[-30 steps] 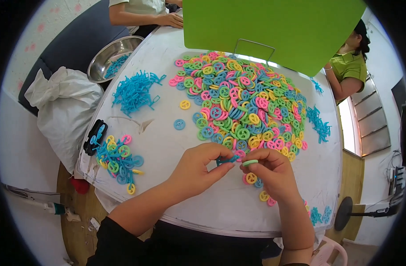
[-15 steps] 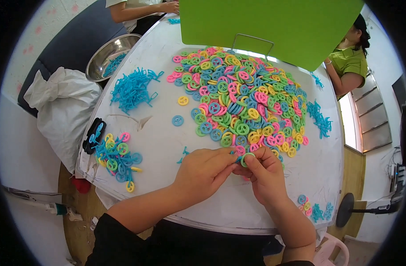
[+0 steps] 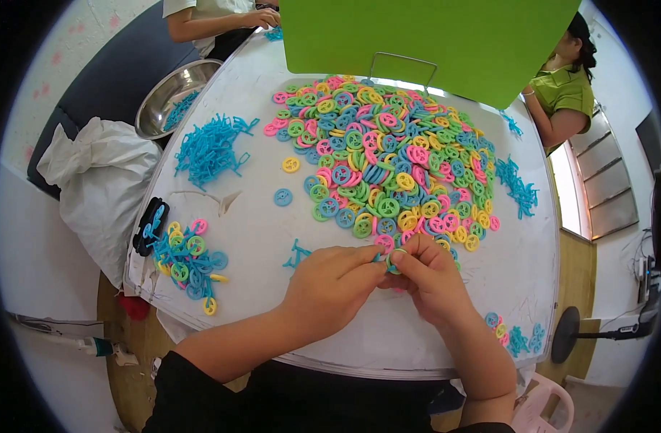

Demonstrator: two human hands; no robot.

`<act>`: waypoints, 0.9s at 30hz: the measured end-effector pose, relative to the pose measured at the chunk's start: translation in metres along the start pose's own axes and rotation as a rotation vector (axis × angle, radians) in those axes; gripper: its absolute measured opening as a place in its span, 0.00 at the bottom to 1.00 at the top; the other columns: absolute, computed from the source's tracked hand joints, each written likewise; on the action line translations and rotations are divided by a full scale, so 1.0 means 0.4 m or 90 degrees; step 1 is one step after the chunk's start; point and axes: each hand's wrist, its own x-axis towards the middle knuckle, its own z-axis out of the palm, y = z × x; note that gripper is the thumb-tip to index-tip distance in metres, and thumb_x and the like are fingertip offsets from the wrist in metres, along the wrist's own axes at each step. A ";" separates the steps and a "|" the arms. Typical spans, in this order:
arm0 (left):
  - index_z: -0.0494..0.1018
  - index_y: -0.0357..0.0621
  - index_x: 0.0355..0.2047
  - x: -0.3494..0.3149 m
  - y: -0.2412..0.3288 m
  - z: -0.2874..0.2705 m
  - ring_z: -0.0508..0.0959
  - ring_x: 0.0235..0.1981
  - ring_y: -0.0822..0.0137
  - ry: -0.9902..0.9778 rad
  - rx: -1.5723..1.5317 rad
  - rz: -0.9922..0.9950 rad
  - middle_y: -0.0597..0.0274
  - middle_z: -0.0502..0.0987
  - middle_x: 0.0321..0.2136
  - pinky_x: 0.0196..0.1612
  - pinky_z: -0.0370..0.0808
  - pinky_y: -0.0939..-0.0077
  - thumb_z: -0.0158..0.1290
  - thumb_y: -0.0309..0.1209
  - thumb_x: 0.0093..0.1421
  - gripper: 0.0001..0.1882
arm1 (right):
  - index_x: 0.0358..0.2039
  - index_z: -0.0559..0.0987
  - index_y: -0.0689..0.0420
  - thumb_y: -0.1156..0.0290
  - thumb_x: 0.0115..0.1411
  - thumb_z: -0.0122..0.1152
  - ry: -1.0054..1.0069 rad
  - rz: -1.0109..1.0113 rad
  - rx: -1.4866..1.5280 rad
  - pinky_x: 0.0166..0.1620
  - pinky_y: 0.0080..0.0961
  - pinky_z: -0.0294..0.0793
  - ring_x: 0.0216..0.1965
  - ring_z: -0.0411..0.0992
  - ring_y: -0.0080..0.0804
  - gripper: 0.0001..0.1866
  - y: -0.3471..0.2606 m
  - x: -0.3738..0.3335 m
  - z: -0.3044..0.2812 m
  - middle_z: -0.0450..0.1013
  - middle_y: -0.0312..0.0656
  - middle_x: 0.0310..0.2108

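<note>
The person's left hand (image 3: 334,285) pinches a small blue piece (image 3: 378,257) between thumb and forefinger, while the right hand (image 3: 435,278) pinches a green wheel (image 3: 393,263) with thumb and bent fingers. The two parts meet at the fingertips, just off the near side of the wheel pile (image 3: 388,159); much of both is covered, so whether they are joined cannot be told. Holding them face to face probably lets each hand steady its own part against the other's push.

The pile spreads over the middle of the surface (image 3: 254,289), seemingly so that either hand can reach it. Loose blue pieces (image 3: 296,254) lie just left of the left hand, likely as a ready supply; a larger blue heap (image 3: 211,151) sits at the far left. A mixed cluster (image 3: 190,260) of wheels and blue parts lies near the left edge, beside a black holder (image 3: 151,227).

Most room for moving lies between that cluster and the left hand, and along the near edge, which the forearms cross. Toward the far side, the pile and a green board (image 3: 431,43) limit reach.
</note>
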 end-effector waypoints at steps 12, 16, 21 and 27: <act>0.73 0.44 0.51 0.024 -0.005 -0.051 0.82 0.39 0.57 -0.067 -0.092 -0.059 0.58 0.79 0.43 0.40 0.78 0.66 0.68 0.27 0.53 0.25 | 0.52 0.78 0.62 0.81 0.66 0.58 -0.009 -0.271 -0.401 0.35 0.15 0.73 0.33 0.74 0.17 0.15 -0.009 -0.027 0.012 0.78 0.37 0.39; 0.72 0.42 0.53 0.026 -0.010 -0.064 0.82 0.40 0.57 -0.066 -0.170 -0.069 0.56 0.76 0.46 0.40 0.79 0.68 0.70 0.26 0.52 0.28 | 0.55 0.78 0.61 0.84 0.62 0.60 -0.105 -0.443 -0.513 0.34 0.18 0.76 0.31 0.76 0.21 0.20 -0.055 -0.030 0.033 0.78 0.40 0.38; 0.72 0.42 0.52 0.016 -0.024 -0.059 0.81 0.41 0.58 -0.048 -0.163 -0.041 0.57 0.75 0.46 0.40 0.78 0.68 0.69 0.26 0.53 0.27 | 0.55 0.78 0.59 0.83 0.60 0.63 -0.119 -0.314 -0.495 0.33 0.21 0.77 0.29 0.77 0.25 0.21 -0.059 -0.035 0.023 0.77 0.41 0.37; 0.77 0.43 0.48 0.014 -0.011 -0.061 0.79 0.41 0.58 -0.053 -0.182 -0.122 0.59 0.72 0.44 0.40 0.77 0.68 0.69 0.28 0.53 0.22 | 0.54 0.78 0.59 0.81 0.59 0.65 -0.109 -0.279 -0.472 0.31 0.21 0.75 0.27 0.77 0.26 0.21 -0.064 -0.031 0.023 0.76 0.41 0.34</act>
